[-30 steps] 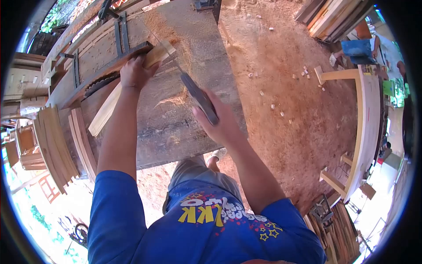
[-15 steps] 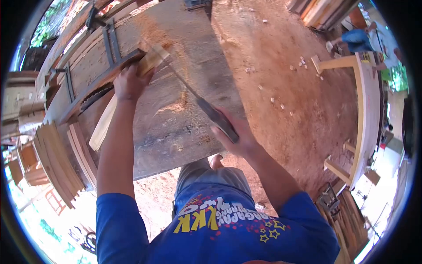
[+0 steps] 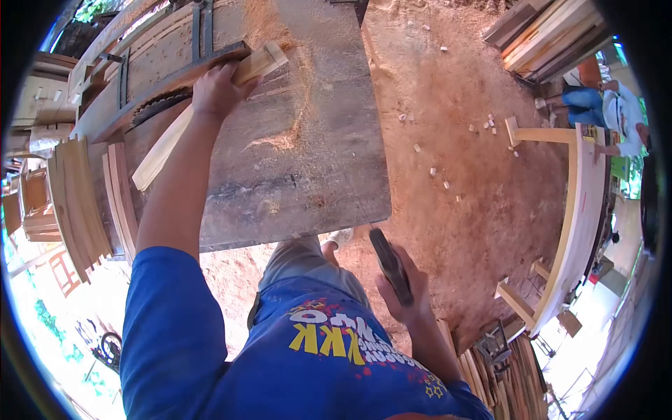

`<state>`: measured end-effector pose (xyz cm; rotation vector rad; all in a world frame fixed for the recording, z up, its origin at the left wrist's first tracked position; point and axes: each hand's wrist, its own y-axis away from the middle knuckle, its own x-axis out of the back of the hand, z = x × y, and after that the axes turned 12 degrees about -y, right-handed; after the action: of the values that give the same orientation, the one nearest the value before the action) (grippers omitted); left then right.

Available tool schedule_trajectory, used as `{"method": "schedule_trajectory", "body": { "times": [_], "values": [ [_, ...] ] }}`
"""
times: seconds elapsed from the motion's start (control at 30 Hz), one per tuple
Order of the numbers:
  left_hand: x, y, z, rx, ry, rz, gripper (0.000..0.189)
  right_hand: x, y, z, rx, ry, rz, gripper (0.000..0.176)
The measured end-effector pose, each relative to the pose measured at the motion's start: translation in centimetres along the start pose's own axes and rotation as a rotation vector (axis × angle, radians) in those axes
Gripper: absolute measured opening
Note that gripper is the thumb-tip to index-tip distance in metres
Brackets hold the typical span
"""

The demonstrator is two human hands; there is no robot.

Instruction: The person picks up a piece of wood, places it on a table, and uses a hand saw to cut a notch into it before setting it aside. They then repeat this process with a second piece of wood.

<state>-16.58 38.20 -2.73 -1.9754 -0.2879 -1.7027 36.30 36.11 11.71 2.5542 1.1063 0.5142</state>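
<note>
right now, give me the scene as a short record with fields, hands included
left hand: gripping a pale wood strip near its far end
right hand: around a dark-handled tool, beyond the table's near edge
table: sawdust scattered on top
beside the strip: toothed blade
left side: upright-looking row of boards
ground: small wood offcuts
right side: long wooden frame, a person near its far end

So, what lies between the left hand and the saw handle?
Between the left hand and saw handle, the head view shows the wooden tabletop, with sawdust scattered over it.
</note>
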Motion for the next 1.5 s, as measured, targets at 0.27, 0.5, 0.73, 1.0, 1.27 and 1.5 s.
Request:
{"method": "schedule_trajectory", "body": {
  "times": [0.27,0.5,0.73,1.0,1.27,1.5],
  "values": [
    [-1.0,0.1,0.4,-0.021,0.013,0.014,0.064,-5.6,-18.3,-1.0,0.197,-0.037,0.016,0.058],
    [-1.4,-0.2,-0.8,-0.051,0.037,0.069,0.063,-6.6,-19.7,-6.6,0.186,0.015,0.012,0.063],
    [-0.1,0.1,0.1,-0.08,0.096,-0.029,0.059,-7.3,-17.5,-4.3,0.169,-0.107,0.006,0.068],
    [0.8,-0.1,0.1,0.06,0.12,-0.155,0.065,-7.8,-19.7,-2.3,0.179,0.006,0.005,0.064],
    [1.3,0.8,0.1,0.124,0.093,-0.17,0.06,-8.8,-20.6,-2.6,0.226,-0.07,-0.03,0.065],
    [0.9,1.6,1.2,0.126,0.083,-0.035,0.062,-8.3,-20.4,-4.5,0.268,-0.02,-0.019,0.065]
  ]
}}
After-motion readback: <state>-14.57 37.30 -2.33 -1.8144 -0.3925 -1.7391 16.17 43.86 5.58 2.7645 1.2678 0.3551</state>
